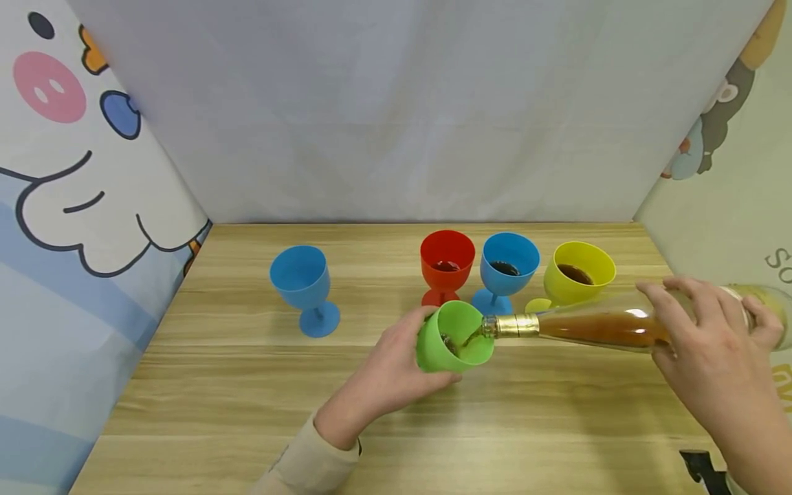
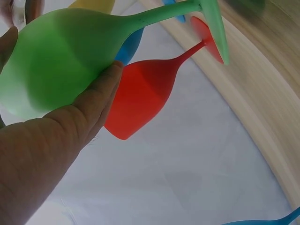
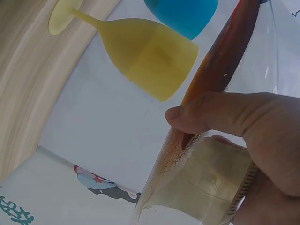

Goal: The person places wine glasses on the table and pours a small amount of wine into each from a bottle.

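My left hand (image 1: pixel 396 364) grips a green goblet (image 1: pixel 436 347) round its bowl and holds it tilted toward the bottle. In the left wrist view the goblet's stem and foot (image 2: pixel 215 33) show past my fingers. My right hand (image 1: pixel 718 350) holds a clear glass bottle (image 1: pixel 594 323) with a gold neck band nearly level. Its mouth is at the green goblet's rim, and brown liquid runs from it into the bowl, where some dark liquid lies. In the right wrist view my thumb (image 3: pixel 206 112) presses along the bottle's side, with brown liquid (image 3: pixel 225 56) beyond it.
Behind the green goblet stand a red goblet (image 1: pixel 447 258), a blue goblet (image 1: pixel 510 265) and a yellow goblet (image 1: pixel 578 271), each with dark liquid. Another blue goblet (image 1: pixel 301 278) stands to the left on the wooden table (image 1: pixel 216 399). A black object (image 1: pixel 702 467) shows at the lower right.
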The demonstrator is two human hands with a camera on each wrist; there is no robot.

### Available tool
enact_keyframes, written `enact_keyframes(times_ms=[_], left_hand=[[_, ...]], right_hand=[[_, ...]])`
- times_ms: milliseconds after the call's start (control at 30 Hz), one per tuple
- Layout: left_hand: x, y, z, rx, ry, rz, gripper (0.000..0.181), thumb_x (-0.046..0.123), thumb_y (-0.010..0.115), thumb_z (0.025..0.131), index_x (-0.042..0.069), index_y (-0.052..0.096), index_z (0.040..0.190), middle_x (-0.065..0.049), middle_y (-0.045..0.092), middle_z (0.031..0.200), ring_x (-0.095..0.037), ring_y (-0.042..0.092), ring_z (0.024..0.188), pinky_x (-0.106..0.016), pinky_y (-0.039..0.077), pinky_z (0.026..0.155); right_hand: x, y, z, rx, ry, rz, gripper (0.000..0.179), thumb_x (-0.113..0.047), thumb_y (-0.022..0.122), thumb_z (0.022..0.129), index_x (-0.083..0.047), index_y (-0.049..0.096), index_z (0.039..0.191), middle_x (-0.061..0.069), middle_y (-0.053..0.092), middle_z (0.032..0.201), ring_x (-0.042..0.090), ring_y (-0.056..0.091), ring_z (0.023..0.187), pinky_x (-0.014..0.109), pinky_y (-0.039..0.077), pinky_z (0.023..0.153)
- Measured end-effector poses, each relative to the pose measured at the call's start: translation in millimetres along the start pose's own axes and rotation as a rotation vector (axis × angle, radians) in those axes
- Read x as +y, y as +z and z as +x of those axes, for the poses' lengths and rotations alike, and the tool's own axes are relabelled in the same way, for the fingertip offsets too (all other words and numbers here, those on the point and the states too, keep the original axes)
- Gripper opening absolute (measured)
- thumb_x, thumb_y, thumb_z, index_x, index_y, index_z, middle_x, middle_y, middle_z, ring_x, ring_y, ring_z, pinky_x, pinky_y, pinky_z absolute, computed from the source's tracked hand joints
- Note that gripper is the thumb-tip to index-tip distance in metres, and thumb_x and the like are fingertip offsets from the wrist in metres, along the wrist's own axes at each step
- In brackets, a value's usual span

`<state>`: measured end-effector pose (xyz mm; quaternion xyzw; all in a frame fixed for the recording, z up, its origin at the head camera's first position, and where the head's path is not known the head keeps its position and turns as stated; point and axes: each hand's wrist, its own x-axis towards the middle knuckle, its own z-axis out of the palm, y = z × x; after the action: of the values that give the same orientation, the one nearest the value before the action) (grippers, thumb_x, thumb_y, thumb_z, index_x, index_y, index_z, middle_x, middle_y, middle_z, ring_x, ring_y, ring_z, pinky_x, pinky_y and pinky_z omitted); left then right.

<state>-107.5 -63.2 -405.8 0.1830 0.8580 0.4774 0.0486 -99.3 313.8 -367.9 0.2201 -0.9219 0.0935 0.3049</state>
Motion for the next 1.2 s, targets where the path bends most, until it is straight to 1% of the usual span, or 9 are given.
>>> enact_keyframes(times_ms=[200, 433, 500, 600, 767, 933, 1067, 1167, 1200], left_hand=[[-0.7, -0.8, -0.6, 0.015, -0.006, -0.018, 0.082, 0.021, 0.092, 0.074, 0.014, 0.048, 0.143, 0.005, 0.058, 0.128, -0.017, 0.054, 0.112, -0.039, 0.051, 0.089], [-1.9, -2.7, -2.5, 0.044, -0.015, -0.068, 0.083, 0.020, 0.093, 0.074, 0.012, 0.048, 0.143, 0.003, 0.058, 0.130, -0.019, 0.055, 0.116, -0.041, 0.052, 0.093], [-2.7, -3.3, -3.1, 0.058, -0.019, -0.082, 0.084, 0.020, 0.093, 0.074, 0.012, 0.048, 0.144, 0.002, 0.058, 0.130, -0.020, 0.055, 0.118, -0.043, 0.051, 0.095], [-3.9, -4.6, -3.9, 0.079, -0.030, -0.108, 0.085, 0.020, 0.093, 0.073, 0.014, 0.047, 0.145, 0.003, 0.058, 0.130, -0.021, 0.055, 0.120, -0.043, 0.050, 0.096], [-5.7, -7.0, -5.4, 0.116, -0.050, -0.153, 0.085, 0.022, 0.093, 0.073, 0.016, 0.048, 0.145, 0.004, 0.058, 0.130, -0.024, 0.054, 0.119, -0.045, 0.050, 0.096], [-9.9, -10.1, -5.8, 0.173, -0.061, -0.199, 0.084, 0.022, 0.093, 0.074, 0.013, 0.048, 0.144, 0.002, 0.057, 0.132, -0.026, 0.055, 0.119, -0.049, 0.049, 0.098], [-14.8, -12.6, -4.5, 0.245, -0.079, -0.204, 0.081, 0.020, 0.092, 0.075, 0.013, 0.048, 0.143, 0.002, 0.057, 0.133, -0.027, 0.055, 0.120, -0.049, 0.048, 0.099], [-19.0, -14.4, -2.7, 0.308, -0.101, -0.199, 0.079, 0.020, 0.091, 0.076, 0.013, 0.048, 0.142, 0.001, 0.057, 0.132, -0.028, 0.055, 0.122, -0.048, 0.048, 0.100], [-20.5, -15.1, -2.0, 0.325, -0.110, -0.200, 0.079, 0.020, 0.091, 0.077, 0.013, 0.047, 0.142, 0.000, 0.057, 0.132, -0.029, 0.054, 0.122, -0.049, 0.048, 0.100]], right_hand=[[-0.8, 4.7, -4.8, -0.024, 0.062, 0.025, 0.088, 0.020, 0.078, 0.048, -0.008, 0.058, 0.129, 0.024, 0.051, 0.128, 0.053, 0.043, 0.113, 0.073, 0.011, 0.104], [-0.2, 14.2, -13.8, -0.120, 0.157, 0.073, 0.092, 0.020, 0.081, 0.051, -0.007, 0.053, 0.134, 0.025, 0.046, 0.132, 0.052, 0.038, 0.118, 0.075, 0.006, 0.104], [0.0, 16.5, -15.7, -0.120, 0.174, 0.089, 0.091, 0.020, 0.080, 0.051, -0.007, 0.053, 0.134, 0.025, 0.045, 0.132, 0.052, 0.038, 0.118, 0.074, 0.006, 0.104], [-0.3, 20.1, -18.0, -0.094, 0.188, 0.114, 0.091, 0.021, 0.078, 0.050, -0.008, 0.054, 0.132, 0.025, 0.047, 0.131, 0.052, 0.039, 0.116, 0.073, 0.008, 0.102], [-2.7, 24.4, -20.2, -0.072, 0.221, 0.168, 0.090, 0.019, 0.079, 0.049, -0.007, 0.054, 0.132, 0.029, 0.049, 0.124, 0.057, 0.038, 0.112, 0.078, 0.011, 0.094], [-4.0, 24.8, -23.4, -0.104, 0.283, 0.228, 0.095, 0.015, 0.088, 0.049, -0.006, 0.053, 0.135, 0.030, 0.048, 0.124, 0.060, 0.037, 0.112, 0.083, 0.010, 0.094], [-5.1, 23.7, -26.6, -0.140, 0.328, 0.272, 0.098, 0.012, 0.091, 0.052, -0.005, 0.050, 0.140, 0.032, 0.046, 0.127, 0.060, 0.036, 0.114, 0.083, 0.007, 0.095], [-5.5, 23.3, -28.0, -0.139, 0.337, 0.305, 0.099, 0.012, 0.092, 0.052, -0.003, 0.049, 0.140, 0.033, 0.048, 0.126, 0.058, 0.037, 0.113, 0.081, 0.013, 0.090], [-5.7, 23.4, -28.4, -0.136, 0.336, 0.316, 0.099, 0.011, 0.092, 0.052, -0.003, 0.049, 0.140, 0.032, 0.048, 0.126, 0.056, 0.038, 0.112, 0.078, 0.017, 0.088]])
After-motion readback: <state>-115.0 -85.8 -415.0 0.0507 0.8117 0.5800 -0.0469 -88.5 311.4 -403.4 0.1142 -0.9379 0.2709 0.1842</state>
